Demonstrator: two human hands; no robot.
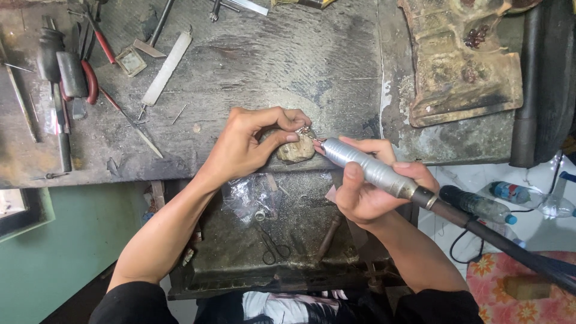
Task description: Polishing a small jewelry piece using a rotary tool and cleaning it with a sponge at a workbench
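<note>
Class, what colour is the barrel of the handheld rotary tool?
Silver-grey metal on the rotary tool, held in the right hand; head view.

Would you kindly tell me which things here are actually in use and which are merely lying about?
In use:
- left hand pinching a small metal piece against the bench peg
- right hand holding the silver rotary handpiece, tip at the piece

Lying about:
- red-handled pliers
- white file
- scissors in the tray below
- plastic bottles on the floor
</note>
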